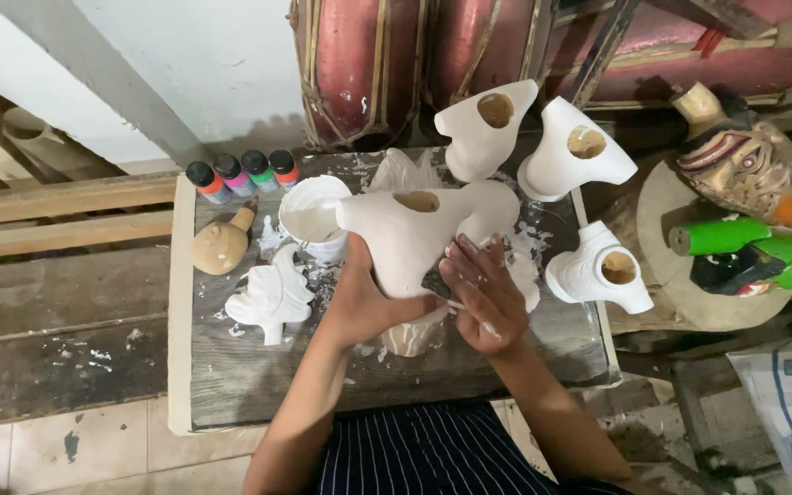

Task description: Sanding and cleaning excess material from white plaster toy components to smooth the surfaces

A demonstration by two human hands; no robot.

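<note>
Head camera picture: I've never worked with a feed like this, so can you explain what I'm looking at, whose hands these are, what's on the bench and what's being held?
There is one picture, from a camera worn on a person's head, looking down at their own two bare hands; no machine is involved. The left hand grips a white, unpainted mask-shaped figure from the side. The right hand presses a small dark pad, perhaps sandpaper, against it. Below is a worn wooden bench splashed with white. On it lie three similar white figures, a cup of white paint, a white leaf-shaped piece, a bare wooden head and four small paint bottles. To the right lie finished painted masks, one mostly green.
</note>
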